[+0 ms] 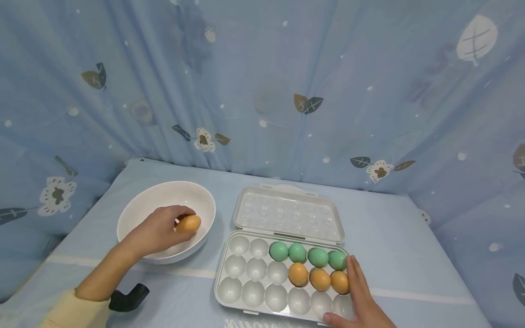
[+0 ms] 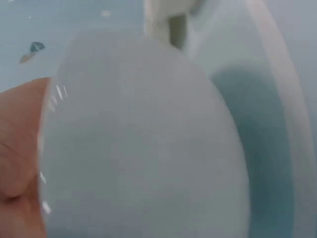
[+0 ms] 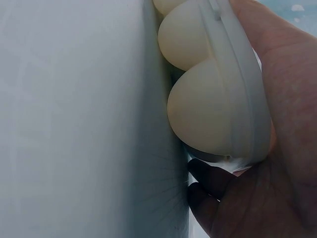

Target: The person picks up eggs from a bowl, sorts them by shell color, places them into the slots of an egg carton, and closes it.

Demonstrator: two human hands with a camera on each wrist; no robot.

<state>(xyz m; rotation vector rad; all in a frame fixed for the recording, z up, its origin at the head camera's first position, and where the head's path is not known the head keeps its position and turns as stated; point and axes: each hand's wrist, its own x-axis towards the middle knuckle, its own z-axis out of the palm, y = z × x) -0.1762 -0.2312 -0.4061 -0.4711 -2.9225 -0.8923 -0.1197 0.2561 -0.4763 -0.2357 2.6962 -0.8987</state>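
In the head view my left hand pinches an orange egg inside the white bowl. The bowl's outer wall fills much of the left wrist view and hides the fingers and the egg. My right hand holds the right end of an open plastic egg box, thumb on the near edge and fingers along the side. Several green eggs sit in its back row, with three orange eggs in the middle row. Round cups bulge beneath the box in the right wrist view.
The box's clear lid lies folded back behind it. A black curved object rests beside my left forearm. A light blue cloth covers the table, and a patterned blue curtain hangs behind.
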